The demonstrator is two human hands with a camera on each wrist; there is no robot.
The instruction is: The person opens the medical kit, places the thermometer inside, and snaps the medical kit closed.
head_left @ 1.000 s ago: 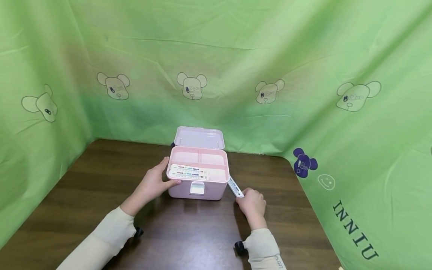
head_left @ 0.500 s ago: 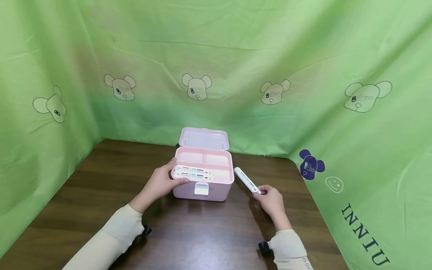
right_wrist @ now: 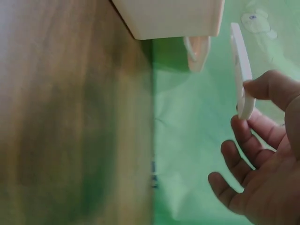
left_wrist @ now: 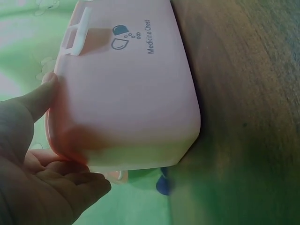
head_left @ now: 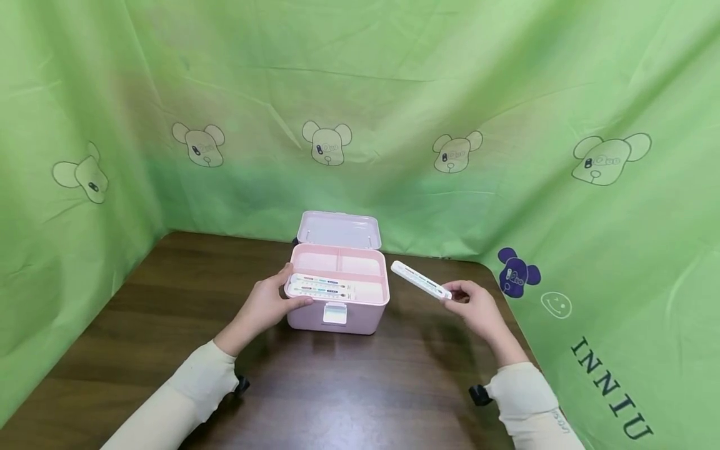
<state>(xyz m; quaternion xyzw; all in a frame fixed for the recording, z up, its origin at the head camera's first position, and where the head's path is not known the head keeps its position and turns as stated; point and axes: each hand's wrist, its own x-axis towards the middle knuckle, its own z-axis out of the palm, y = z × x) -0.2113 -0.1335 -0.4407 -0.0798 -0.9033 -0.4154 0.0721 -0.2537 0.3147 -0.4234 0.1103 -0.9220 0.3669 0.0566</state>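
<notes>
A pink medicine box (head_left: 332, 319) stands on the table with its lid (head_left: 339, 230) tipped back. My left hand (head_left: 269, 300) grips its front left corner, thumb at the front rim and fingers along the side, as the left wrist view (left_wrist: 47, 178) also shows. Inside the pink top tray, two slim white thermometer cases (head_left: 320, 287) with printed scales lie in the front compartment. To the right of the box, my right hand (head_left: 475, 309) pinches one end of another thermometer case (head_left: 419, 279) between thumb and index finger, held above the table. Its other fingers are spread loosely in the right wrist view.
The brown wooden table (head_left: 337, 400) carries the box near its far edge. Green cloth (head_left: 388, 75) with printed bear heads hangs behind and at both sides. The tray's two rear compartments (head_left: 316, 259) lie behind a divider.
My right hand has moved right and up, carrying the thermometer case away from the box's right side. The left hand stays on the box corner. The camera view has shifted slightly.
</notes>
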